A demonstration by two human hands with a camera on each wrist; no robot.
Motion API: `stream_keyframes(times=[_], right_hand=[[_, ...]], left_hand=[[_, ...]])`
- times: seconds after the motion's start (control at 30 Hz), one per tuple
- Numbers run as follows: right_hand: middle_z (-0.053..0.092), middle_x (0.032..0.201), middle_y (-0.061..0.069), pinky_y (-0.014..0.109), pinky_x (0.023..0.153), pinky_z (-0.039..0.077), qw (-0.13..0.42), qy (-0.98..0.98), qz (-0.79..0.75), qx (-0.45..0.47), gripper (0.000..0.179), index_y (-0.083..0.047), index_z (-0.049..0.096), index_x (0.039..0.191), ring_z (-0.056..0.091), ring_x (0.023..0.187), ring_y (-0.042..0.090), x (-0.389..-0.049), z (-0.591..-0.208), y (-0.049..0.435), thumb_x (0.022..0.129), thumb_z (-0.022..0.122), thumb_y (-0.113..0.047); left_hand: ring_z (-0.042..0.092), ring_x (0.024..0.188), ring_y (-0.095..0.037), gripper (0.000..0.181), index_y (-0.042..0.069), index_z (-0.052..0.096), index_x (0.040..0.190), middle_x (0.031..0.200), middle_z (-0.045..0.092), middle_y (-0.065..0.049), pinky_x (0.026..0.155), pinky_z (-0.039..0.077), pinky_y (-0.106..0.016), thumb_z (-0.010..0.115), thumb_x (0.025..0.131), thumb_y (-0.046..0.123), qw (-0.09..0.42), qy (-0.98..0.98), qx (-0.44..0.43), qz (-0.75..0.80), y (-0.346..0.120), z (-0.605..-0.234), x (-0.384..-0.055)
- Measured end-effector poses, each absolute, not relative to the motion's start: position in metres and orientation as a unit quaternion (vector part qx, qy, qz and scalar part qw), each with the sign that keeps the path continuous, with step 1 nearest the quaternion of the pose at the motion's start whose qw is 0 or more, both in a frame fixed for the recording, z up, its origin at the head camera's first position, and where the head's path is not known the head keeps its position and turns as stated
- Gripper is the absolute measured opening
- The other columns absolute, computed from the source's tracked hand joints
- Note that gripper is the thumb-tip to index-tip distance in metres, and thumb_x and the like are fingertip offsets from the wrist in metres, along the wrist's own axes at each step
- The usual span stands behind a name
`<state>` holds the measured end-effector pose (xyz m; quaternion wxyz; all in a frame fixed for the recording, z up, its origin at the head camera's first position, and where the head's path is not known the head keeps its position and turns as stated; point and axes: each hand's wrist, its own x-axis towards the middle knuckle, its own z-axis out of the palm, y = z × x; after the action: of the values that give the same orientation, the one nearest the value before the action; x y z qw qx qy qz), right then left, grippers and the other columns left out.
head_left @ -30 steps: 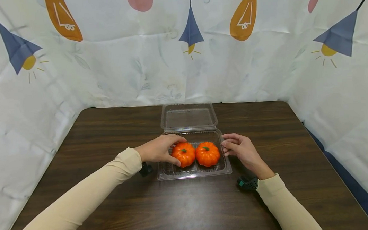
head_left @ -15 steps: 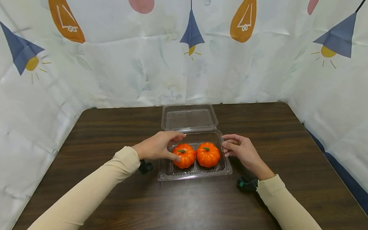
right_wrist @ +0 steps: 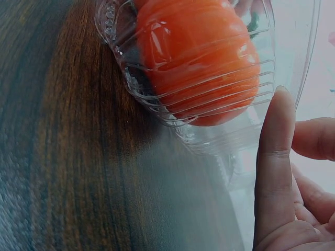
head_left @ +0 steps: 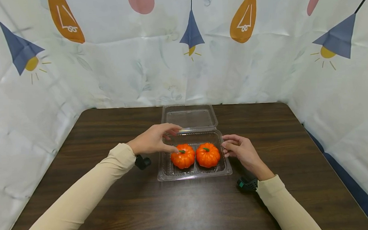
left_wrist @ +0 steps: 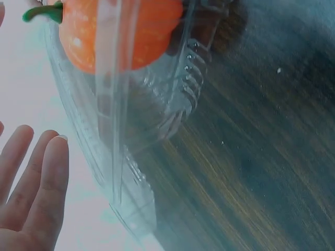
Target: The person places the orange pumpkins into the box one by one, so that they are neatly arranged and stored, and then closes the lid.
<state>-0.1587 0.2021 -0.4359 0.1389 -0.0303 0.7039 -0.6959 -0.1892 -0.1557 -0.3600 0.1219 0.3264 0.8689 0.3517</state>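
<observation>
Two orange pumpkins with green stems, the left pumpkin (head_left: 183,156) and the right pumpkin (head_left: 208,155), sit side by side in a clear plastic clamshell container (head_left: 193,175). My left hand (head_left: 154,139), fingers spread and loosely bent, hovers over the container's left side, its thumb near the left pumpkin's stem and nothing in its grip. In the left wrist view, the fingers (left_wrist: 49,178) stand apart from the clear wall. My right hand (head_left: 243,153) holds the container's right rim with its fingertips. In the right wrist view, one finger (right_wrist: 277,120) touches the ribbed wall.
The container's lid (head_left: 188,116) lies open toward the back edge of the dark wooden table (head_left: 120,201). A white printed curtain (head_left: 116,70) hangs behind and at both sides. A dark band with a camera (head_left: 247,183) is on the right wrist.
My left hand has let go of the left pumpkin and moved up and back toward the lid. The left pumpkin stays in the container. The right hand remains at the rim.
</observation>
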Motion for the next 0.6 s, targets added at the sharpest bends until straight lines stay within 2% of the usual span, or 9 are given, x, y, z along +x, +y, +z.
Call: stream_keyframes(times=[0.37,0.6], right_hand=[[0.074,0.097,-0.006,0.025,0.073,0.065,0.139,0.703,-0.697,-0.033,0.045,0.008,0.052,0.141,0.068,0.076,0.009,-0.159,-0.436,0.202,0.102,0.065,-0.010],[0.074,0.097,-0.006,0.025,0.074,0.065,0.140,0.705,-0.695,-0.032,0.046,0.008,0.052,0.142,0.068,0.077,0.009,-0.160,-0.436,0.202,0.102,0.065,-0.012]], left_hand=[[0.065,0.126,-0.030,0.072,0.017,0.056,0.146,0.142,0.064,-0.009,0.101,0.059,-0.044,0.088,0.084,0.032,0.073,0.879,0.290,0.372,-0.169,-0.367,-0.203],[0.063,0.130,-0.035,0.057,0.013,0.057,0.143,0.143,0.061,-0.016,0.106,0.057,-0.049,0.078,0.094,0.032,0.030,0.890,0.223,0.396,-0.178,-0.375,-0.212]])
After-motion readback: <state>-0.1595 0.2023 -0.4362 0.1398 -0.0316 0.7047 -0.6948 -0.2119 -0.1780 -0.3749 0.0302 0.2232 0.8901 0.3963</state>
